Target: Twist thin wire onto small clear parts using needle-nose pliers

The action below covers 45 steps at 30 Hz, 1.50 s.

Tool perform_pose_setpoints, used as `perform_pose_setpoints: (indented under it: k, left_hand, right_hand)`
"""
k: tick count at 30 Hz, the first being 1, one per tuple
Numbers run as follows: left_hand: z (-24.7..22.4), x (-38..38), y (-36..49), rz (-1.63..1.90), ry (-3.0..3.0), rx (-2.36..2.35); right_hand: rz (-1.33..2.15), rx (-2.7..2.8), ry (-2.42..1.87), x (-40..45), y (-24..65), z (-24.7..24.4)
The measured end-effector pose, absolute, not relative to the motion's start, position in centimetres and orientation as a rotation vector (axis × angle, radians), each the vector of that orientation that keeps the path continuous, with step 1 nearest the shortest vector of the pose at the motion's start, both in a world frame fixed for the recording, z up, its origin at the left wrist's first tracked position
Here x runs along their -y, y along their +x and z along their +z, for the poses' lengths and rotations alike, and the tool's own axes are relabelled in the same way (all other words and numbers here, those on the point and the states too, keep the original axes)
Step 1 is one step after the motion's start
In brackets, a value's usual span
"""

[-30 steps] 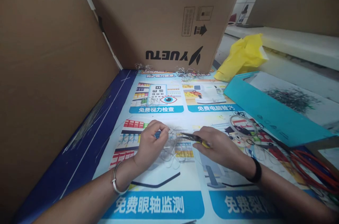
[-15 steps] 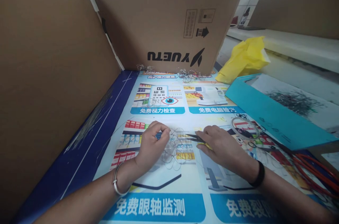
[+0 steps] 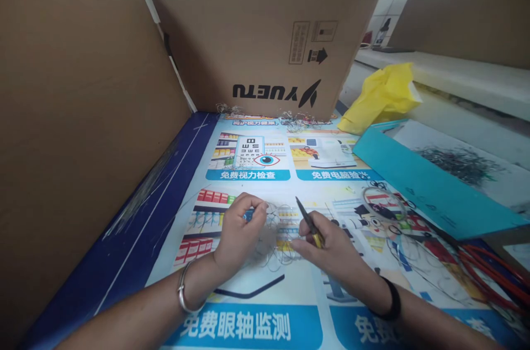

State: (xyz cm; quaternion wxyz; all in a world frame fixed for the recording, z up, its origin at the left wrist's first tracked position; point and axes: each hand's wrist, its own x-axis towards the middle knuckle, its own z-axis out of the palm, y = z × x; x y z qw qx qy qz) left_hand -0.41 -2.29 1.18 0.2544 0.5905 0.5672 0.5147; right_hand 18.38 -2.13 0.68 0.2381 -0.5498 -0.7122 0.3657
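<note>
Thin wire (image 3: 278, 228) lies in loose, tangled loops on the printed sheet between my hands. My left hand (image 3: 242, 223) is closed in a pinch at the upper left of these loops, its fingertips on the wire. To the right, my right hand (image 3: 327, 242) grips needle-nose pliers (image 3: 305, 215) with dark pointed jaws and yellow handles. Their jaws look closed and point up and left, away from the wire. The thumb of this hand reaches toward the loops; whether it touches them I cannot tell.
Cardboard panels (image 3: 248, 24) stand at the left and back. A turquoise box (image 3: 414, 184) holding many dark wire pieces sits right, near a yellow bag (image 3: 379, 96). A clear ring (image 3: 385, 203) and red cords (image 3: 492, 272) lie at right. Wire scraps (image 3: 296, 121) gather at the back.
My right hand has turned, so the pliers swing from pointing left at the wire to pointing upward, and their jaws have come together. My left hand keeps its pinch.
</note>
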Motion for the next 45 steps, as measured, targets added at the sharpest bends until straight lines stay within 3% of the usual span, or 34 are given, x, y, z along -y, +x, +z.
perform_pose_setpoints:
  k: [16, 45]
  left_hand:
    - [1.0, 2.6, -0.2, 1.346, 1.625, -1.516]
    - [1.4, 2.9, -0.2, 1.358, 1.868, -1.419]
  right_hand:
    - [1.119, 1.830, -1.393, 1.7, 17.4, 0.4]
    - [1.954, 1.275, -1.014, 1.5, 18.9, 0.8]
